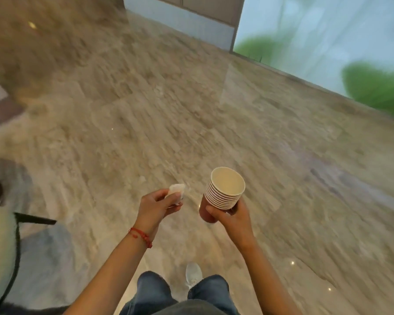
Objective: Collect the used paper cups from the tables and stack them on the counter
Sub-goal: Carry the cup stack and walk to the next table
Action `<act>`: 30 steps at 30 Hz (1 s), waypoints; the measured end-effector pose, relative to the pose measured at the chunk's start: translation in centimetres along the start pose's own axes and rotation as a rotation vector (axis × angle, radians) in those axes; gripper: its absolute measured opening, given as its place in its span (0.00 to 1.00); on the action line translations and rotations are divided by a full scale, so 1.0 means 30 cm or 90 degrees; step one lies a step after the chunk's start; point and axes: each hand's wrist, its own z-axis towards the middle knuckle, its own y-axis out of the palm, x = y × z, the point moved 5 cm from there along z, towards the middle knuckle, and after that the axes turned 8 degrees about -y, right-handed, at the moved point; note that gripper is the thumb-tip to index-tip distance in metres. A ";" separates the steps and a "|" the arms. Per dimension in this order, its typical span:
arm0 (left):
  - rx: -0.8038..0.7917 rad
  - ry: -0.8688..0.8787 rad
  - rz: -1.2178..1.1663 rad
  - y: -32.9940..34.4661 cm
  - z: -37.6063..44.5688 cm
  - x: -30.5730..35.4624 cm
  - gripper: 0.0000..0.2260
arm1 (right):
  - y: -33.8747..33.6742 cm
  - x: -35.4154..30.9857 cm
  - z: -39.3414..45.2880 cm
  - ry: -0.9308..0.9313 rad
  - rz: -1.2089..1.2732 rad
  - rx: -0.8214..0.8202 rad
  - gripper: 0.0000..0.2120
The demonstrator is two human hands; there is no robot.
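While we stand on the marble floor:
Right hand: our fingers curl around a stack of paper cups, held upright above the floor, mouth open upward.
Left hand: we pinch a crumpled white tissue, just beside the stack.
Wrist: red string bracelet.
Left edge: chair.

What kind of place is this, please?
Probably a lobby or café in a public building: polished stone floor, a large glass wall with greenery outside, a chair, and stacked paper cups being carried.
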 end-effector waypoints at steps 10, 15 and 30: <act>0.261 0.012 -0.149 -0.277 -0.006 0.043 0.04 | 0.349 -0.042 0.244 -0.023 -0.019 -0.301 0.36; 0.338 0.029 -0.200 -0.435 0.037 0.088 0.05 | 0.561 -0.064 0.333 -0.040 -0.040 -0.401 0.35; 0.384 0.065 -0.255 -1.031 0.554 0.517 0.03 | 1.354 -0.195 0.818 -0.059 -0.017 -0.444 0.32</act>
